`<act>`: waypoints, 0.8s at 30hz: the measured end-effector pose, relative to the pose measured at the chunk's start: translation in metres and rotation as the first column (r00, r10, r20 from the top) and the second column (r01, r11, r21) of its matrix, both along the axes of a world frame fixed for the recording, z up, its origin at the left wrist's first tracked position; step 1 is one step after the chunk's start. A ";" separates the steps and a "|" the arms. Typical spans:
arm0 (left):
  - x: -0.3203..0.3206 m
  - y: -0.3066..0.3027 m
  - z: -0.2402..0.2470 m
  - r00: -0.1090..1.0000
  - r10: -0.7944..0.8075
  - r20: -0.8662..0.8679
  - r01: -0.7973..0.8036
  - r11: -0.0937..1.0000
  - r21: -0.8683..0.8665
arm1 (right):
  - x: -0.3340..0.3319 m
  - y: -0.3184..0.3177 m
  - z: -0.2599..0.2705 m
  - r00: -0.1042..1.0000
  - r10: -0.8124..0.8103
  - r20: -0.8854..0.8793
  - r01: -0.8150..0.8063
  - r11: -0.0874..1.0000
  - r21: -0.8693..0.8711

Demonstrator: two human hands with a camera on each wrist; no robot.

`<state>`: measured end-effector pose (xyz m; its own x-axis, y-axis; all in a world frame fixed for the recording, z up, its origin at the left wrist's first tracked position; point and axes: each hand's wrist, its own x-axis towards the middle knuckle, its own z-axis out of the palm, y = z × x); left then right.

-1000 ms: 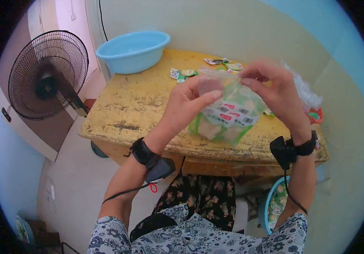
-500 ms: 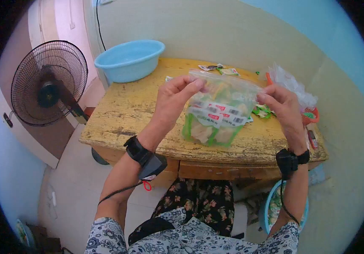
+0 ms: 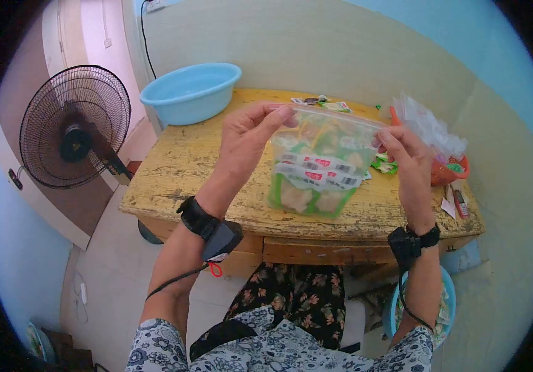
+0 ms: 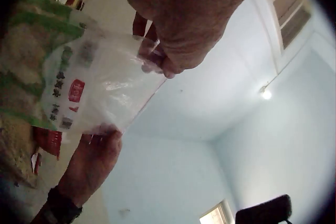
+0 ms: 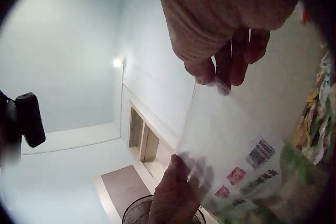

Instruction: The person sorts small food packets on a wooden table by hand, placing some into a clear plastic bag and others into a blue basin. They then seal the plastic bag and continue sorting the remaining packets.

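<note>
In the head view a clear zip-top bag [image 3: 322, 162] with small green-and-white packets inside hangs upright above the yellow table. The left hand [image 3: 246, 139] pinches its upper left corner between thumb and fingers, and the right hand [image 3: 408, 164] pinches the upper right corner. The top edge is stretched nearly straight between them. In the left wrist view the bag [image 4: 115, 87] shows red and black print, with the left hand [image 4: 184, 19] at one corner. The right wrist view shows the right hand [image 5: 226, 19] gripping the bag's other corner.
A blue basin [image 3: 192, 93] stands at the back left of the yellow table [image 3: 179, 167]. Loose packets [image 3: 335, 106] lie behind the bag. A red basket [image 3: 446, 174] with clear plastic is at the right. A fan [image 3: 75, 127] stands left; a tub of packets [image 3: 445, 304] sits below right.
The hands have moved apart, drawing the bag's top edge taut. The right hand has shifted lower in the head view, and the bag now faces the camera more squarely.
</note>
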<state>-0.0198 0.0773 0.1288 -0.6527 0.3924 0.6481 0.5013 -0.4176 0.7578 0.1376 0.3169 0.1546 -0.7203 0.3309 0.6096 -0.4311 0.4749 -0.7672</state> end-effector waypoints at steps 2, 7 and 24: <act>0.001 0.001 0.000 1.000 -0.011 0.005 0.011 1.000 0.002 | -0.004 0.000 -0.003 1.000 -0.016 -0.012 0.016 1.000 -0.025; -0.001 0.001 -0.002 1.000 -0.017 -0.002 0.017 1.000 0.003 | -0.006 0.003 -0.005 0.999 0.027 -0.043 -0.028 0.999 -0.020; 0.003 -0.006 -0.029 0.996 -0.090 0.009 0.090 0.969 -0.231 | -0.005 -0.026 -0.007 0.996 0.069 -0.052 -0.074 0.991 -0.115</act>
